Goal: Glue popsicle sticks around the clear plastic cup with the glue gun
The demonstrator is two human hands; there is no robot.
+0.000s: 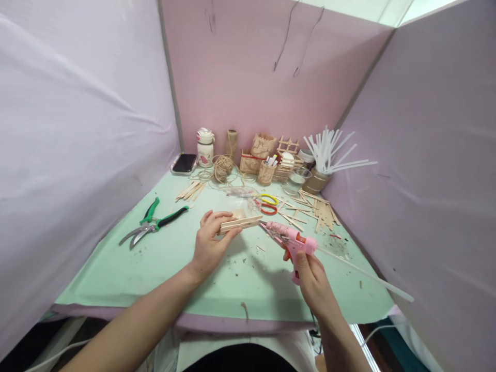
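My left hand (215, 235) is closed on a few wooden craft sticks (241, 223) put together in a narrow piece, held above the table with the long side pointing right. My right hand (310, 271) grips a pink hot glue gun (294, 240) by its handle. The gun's metal nozzle meets or nearly touches the right end of the sticks; I cannot tell which. A long translucent glue stick (368, 273) juts from the back of the gun. Behind my left hand lies a clear plastic bag (248, 199), partly hidden.
Pruning shears (153, 222) lie at left, scissors (268, 204) behind the work. Loose craft sticks (325, 213) are strewn at right, more (190, 190) at back left. Along the back stand a phone (184, 164), bottle (205, 150), twine ball (223, 168), water cup (296, 180) and glue-stick holder (316, 182).
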